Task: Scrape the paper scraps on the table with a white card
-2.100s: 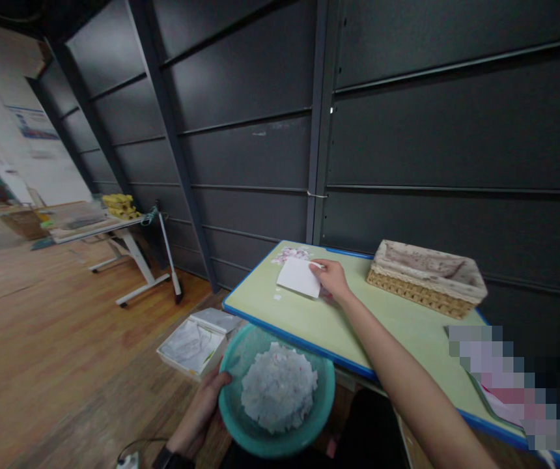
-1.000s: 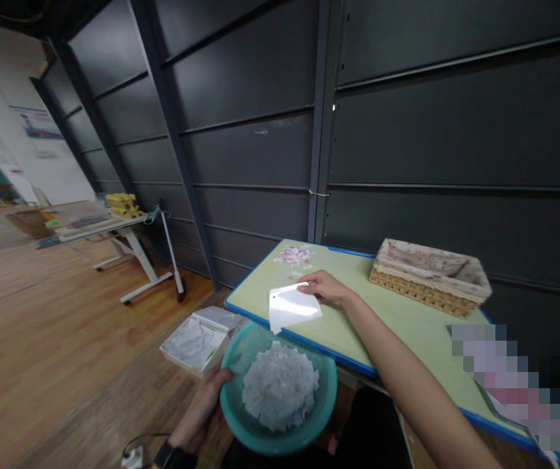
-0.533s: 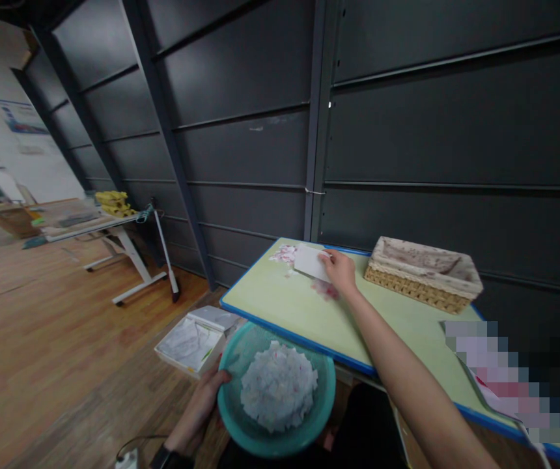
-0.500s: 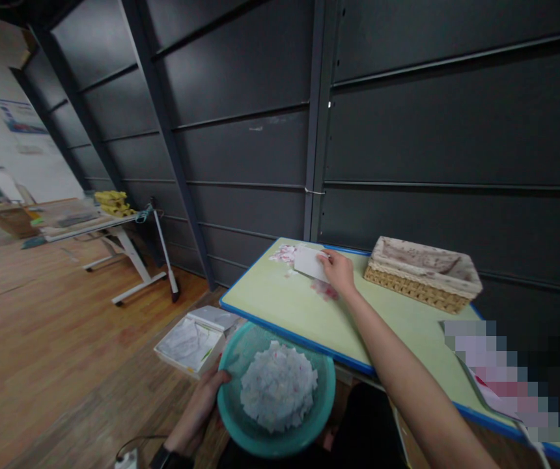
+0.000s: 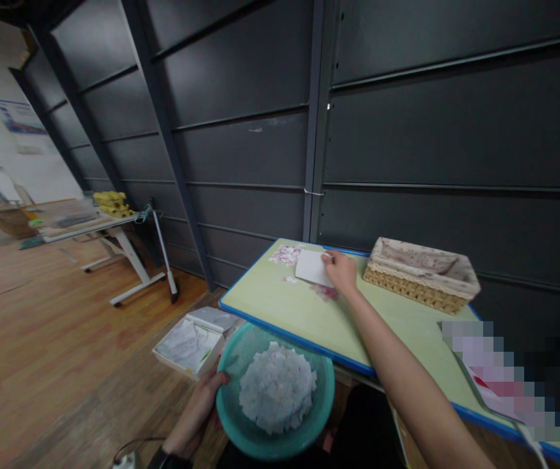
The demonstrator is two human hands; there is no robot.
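My left hand [image 5: 206, 396] grips the left rim of a teal plastic basin [image 5: 326, 407], thumb over the edge. A heap of small white paper scraps [image 5: 279, 389] fills its middle. The basin is below the front edge of a pale yellow table [image 5: 260, 286] with blue edging. Over the tabletop, my right hand [image 5: 341, 268] is closed on the right end of a flat white card [image 5: 310, 267]. Left of the card is a pinkish-white floral patch [image 5: 286, 255]; whether it is printed or loose bits I cannot tell.
A wicker basket with cloth lining [image 5: 421, 273] stands at the table's back right. A blurred-out flat item [image 5: 499, 384] lies at the right edge. On the floor at left sits an open white box [image 5: 189, 345]. Another table [image 5: 89, 225] holds yellow items [image 5: 112, 203]. A dark panelled wall [image 5: 245, 156] rises behind.
The card in my right hand has shifted slightly right, showing more of the floral patch. My left hand and the basin have barely moved.
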